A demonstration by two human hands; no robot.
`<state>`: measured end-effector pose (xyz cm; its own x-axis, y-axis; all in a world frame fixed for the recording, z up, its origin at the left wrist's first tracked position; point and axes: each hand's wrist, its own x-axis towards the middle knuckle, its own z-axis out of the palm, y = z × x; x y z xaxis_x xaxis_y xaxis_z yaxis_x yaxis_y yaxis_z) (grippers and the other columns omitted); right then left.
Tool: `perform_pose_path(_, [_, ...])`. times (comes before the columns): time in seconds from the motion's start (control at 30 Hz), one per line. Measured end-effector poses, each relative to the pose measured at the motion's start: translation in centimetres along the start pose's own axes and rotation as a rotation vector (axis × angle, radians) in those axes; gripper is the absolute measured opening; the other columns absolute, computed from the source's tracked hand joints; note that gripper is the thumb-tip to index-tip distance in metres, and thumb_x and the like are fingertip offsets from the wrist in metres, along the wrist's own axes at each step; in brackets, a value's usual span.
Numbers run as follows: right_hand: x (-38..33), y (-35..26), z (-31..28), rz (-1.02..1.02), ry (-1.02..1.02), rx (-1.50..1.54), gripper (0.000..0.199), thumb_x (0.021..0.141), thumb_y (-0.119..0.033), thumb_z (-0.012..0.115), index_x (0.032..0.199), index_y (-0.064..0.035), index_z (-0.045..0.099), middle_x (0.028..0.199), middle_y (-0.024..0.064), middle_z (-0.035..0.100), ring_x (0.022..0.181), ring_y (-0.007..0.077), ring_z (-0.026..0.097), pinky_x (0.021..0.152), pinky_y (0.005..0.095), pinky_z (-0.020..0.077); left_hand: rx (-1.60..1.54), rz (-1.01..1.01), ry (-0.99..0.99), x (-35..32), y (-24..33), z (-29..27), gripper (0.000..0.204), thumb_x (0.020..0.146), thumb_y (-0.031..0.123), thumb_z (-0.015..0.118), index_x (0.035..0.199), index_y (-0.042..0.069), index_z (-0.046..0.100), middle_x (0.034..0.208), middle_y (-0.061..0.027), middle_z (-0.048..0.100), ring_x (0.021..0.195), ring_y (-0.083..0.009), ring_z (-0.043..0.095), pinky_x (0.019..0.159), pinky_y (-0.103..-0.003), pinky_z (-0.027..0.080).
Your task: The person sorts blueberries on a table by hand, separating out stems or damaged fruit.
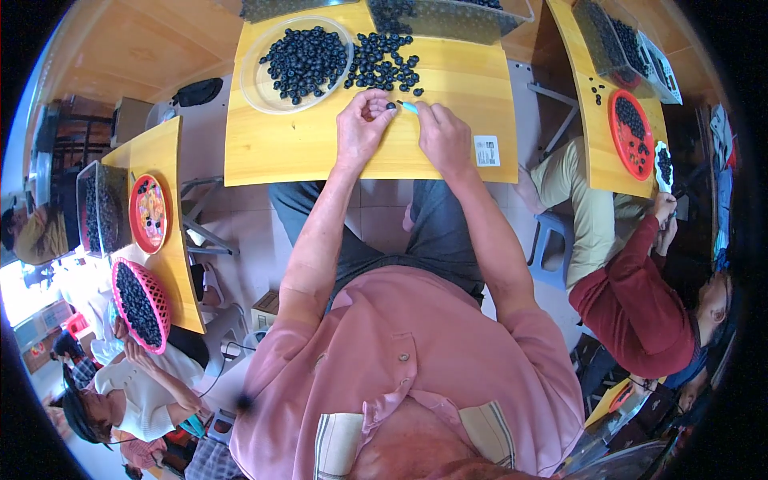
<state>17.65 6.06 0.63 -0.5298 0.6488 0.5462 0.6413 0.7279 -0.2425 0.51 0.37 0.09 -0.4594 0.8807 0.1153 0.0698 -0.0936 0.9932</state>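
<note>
Dark blue berry pinched at the left hand fingertips over the yellow table, right hand clenched on a pale blue tool — mostly hidden — loose berries just beyond, clear plate of berries alongside, dark crate cut off at top.

Head-worn fisheye, down over table
</note>
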Motion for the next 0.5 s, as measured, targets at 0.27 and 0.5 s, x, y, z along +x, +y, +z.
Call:
perform_pose_path(0.27, [-0.4,0.4,0.1,-0.006,0.041,0.009,0.023,0.086,-0.004,0.068,0.108,-0.0080,0.071,0.081,0.0059,0.060,0.076,0.0236,0.068,0.063,0.0397,0.0570,0.259,0.269,0.207,0.8,1.9,-2.1,0.015,0.087,-0.002,0.080,0.101,0.001,0.076,0.101,-0.0079,0.071,0.083,-0.0132,0.068,0.076,-0.026,0.058])
perform_pose_path(0.5, [0.0,0.4,-0.8,0.070,0.140,0.099,0.021,0.088,-0.004,0.069,0.109,-0.0073,0.072,0.081,0.0080,0.063,0.073,0.0274,0.068,0.064,0.0411,0.0559,0.746,0.575,0.305,4.4,5.3,-4.8,0.026,0.083,-0.003,0.077,0.107,0.005,0.074,0.105,-0.0134,0.069,0.105,-0.0338,0.065,0.096,-0.043,0.052])
